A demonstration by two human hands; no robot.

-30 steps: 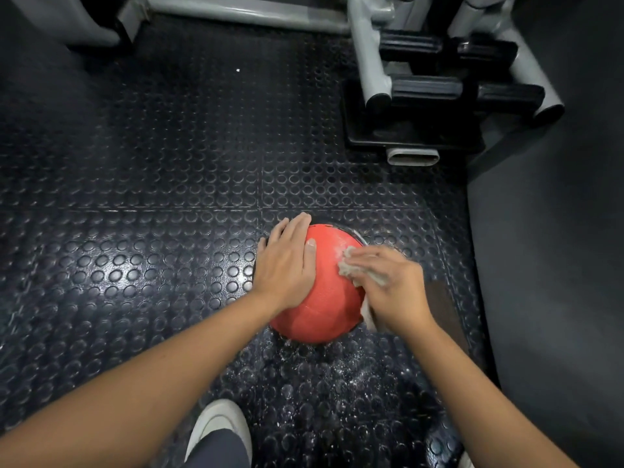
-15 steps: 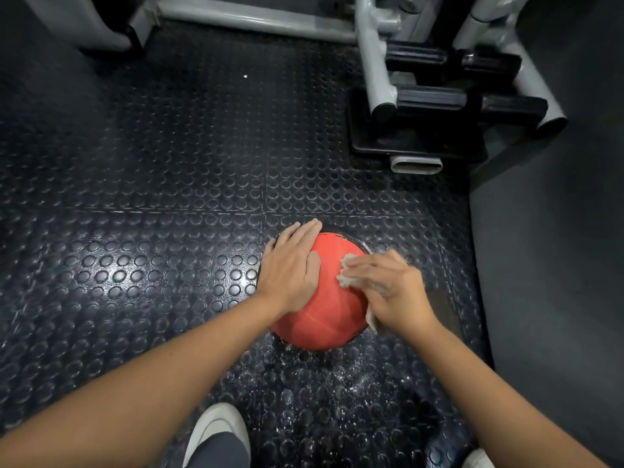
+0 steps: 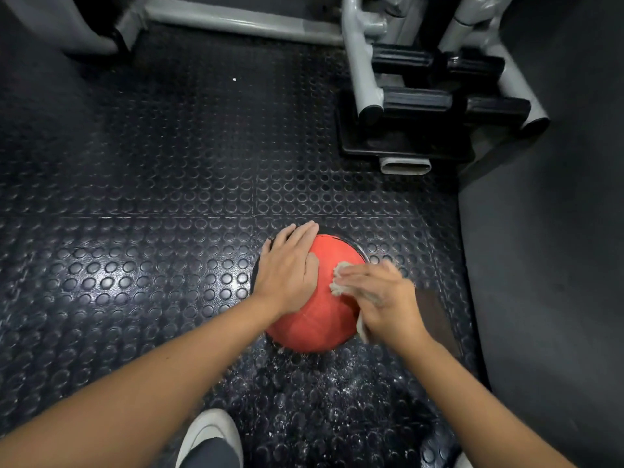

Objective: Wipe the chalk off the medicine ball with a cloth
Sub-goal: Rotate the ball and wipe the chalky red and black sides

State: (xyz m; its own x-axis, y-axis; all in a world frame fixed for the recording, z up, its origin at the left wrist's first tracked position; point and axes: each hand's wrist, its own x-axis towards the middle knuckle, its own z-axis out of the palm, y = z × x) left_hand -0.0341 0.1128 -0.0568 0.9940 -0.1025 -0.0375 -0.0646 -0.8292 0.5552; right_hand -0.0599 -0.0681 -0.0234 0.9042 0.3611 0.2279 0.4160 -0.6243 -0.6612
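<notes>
Red medicine ball [image 3: 314, 319] resting on a black studded rubber floor [image 3: 135, 231], low and right of centre in the head view. The left hand [image 3: 287, 271] lies flat and open on the ball's left upper side, fingers together and pointing away from the wearer, gripping nothing. The right hand [image 3: 381, 295] presses a pale cloth [image 3: 339, 282] against the ball's right side with fingers extended; the cloth shows at the fingertips and again below the heel of the hand, the rest covered by the hand, which is slightly blurred. White chalk dust [image 3: 337, 383] speckles the floor just in front of the ball, toward the wearer. A brown flat piece [image 3: 435, 319] lies on the floor just right of the right hand, partly hidden by it. Beyond the ball, well apart, stands a grey-framed gym machine [image 3: 364, 72] with black padded bars [image 3: 418, 99] on a black base. A dark smooth surface [image 3: 547, 265] borders the floor on the right. A white shoe [image 3: 209, 434] shows at the lower edge, between the forearms.
</notes>
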